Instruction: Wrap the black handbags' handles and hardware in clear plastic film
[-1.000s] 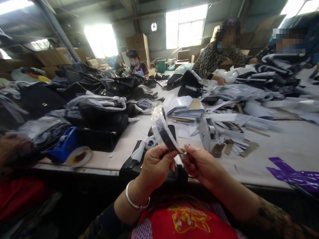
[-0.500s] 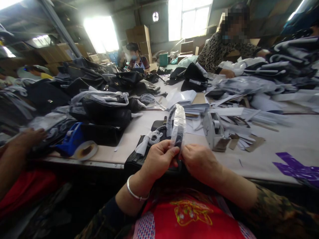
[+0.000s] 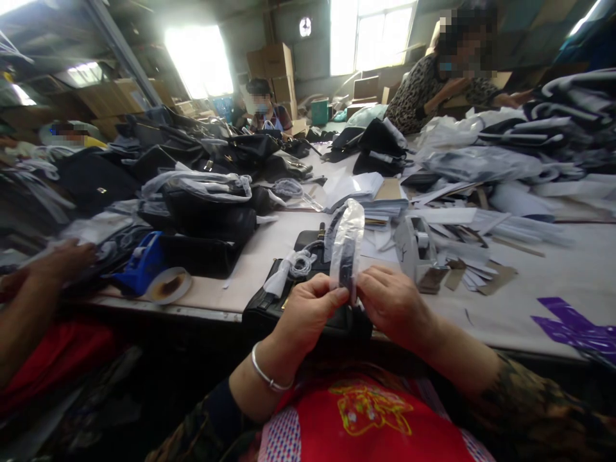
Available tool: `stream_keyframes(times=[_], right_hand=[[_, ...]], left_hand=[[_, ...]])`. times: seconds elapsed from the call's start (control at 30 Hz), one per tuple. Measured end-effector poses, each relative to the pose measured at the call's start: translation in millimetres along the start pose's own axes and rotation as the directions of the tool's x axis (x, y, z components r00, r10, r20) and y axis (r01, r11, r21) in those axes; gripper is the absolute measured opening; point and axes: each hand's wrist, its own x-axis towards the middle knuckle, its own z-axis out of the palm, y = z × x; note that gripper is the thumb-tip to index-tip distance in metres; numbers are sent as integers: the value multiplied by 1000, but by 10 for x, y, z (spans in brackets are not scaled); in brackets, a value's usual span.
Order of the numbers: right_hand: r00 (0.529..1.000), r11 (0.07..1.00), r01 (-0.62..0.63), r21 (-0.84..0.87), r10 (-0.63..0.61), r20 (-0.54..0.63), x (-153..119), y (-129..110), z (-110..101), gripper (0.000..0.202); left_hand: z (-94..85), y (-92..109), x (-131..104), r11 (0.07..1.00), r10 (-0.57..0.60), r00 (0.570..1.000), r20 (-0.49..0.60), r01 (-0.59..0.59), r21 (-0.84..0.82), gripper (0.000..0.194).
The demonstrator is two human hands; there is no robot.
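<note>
A black handbag (image 3: 269,308) lies at the table's front edge, right before me. Its handle (image 3: 347,240) arches up, wrapped in clear plastic film. My left hand (image 3: 308,308) pinches the film-covered handle near its lower end between thumb and fingers. Closed at the other side of the same handle, my right hand (image 3: 392,298) grips the film's edge. A coiled cord (image 3: 301,263) in white wrapping rests on the bag, left of the handle. What is under my fingertips is hidden.
A blue tape dispenser (image 3: 144,260) and tape roll (image 3: 169,286) stand left; a white dispenser (image 3: 409,250) stands right. Beyond are stacked papers (image 3: 353,186), wrapped black bags (image 3: 206,199) and purple plastic (image 3: 572,324). A co-worker's hand (image 3: 62,260) is at far left; others work across the table.
The film around the handle looks spread wider, and my left fingers have shifted along its lower end. Across the table, a co-worker has raised one hand toward the head.
</note>
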Motion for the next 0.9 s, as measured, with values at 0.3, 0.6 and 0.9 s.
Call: stream_keyframes(times=[0.3, 0.6, 0.9], right_hand=[[587, 37, -731, 681, 544, 600, -32, -144, -50, 44], [573, 33, -697, 716, 626, 529, -125, -218, 14, 31], [995, 969, -98, 228, 86, 59, -94, -205, 89, 27]], left_hand=[[1, -222, -50, 656, 650, 759, 34, -584, 478, 10], [-103, -125, -95, 847, 360, 918, 167, -397, 354, 23], [70, -123, -120, 938, -66, 998, 8, 65, -341, 31]])
